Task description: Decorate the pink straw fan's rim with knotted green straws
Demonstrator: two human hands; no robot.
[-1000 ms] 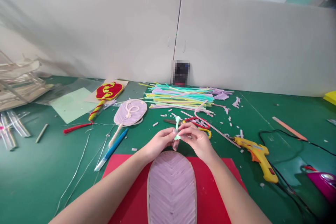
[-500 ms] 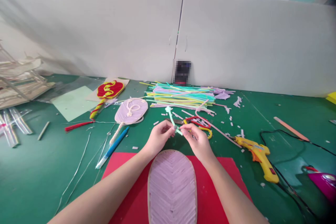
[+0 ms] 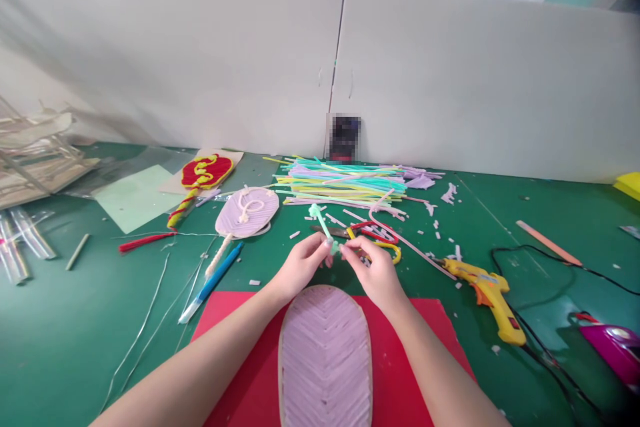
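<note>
- Head view, centre: the left hand (image 3: 305, 263) clamps its fingers on a pale green strip (image 3: 325, 227), which slants from a knobbly upper-left end down to the fingertips.
- Head view, right of centre: the right hand (image 3: 374, 268) has its fingers pinched on the strip's lower end.
- Head view, change: half a second ago that lower end runs out straight between the hands; now it looks bunched, so it has probably been bent or gathered. Whether it is knotted or looped cannot be told.
- Head view, lower centre: the lilac woven oval (image 3: 325, 360) lies untouched on a red sheet (image 3: 225, 340), much as before.
- Head view, right: scissors (image 3: 399, 253) and a yellow glue gun (image 3: 475, 275) lie unmoved on the green tabletop (image 3: 50, 340).
</note>
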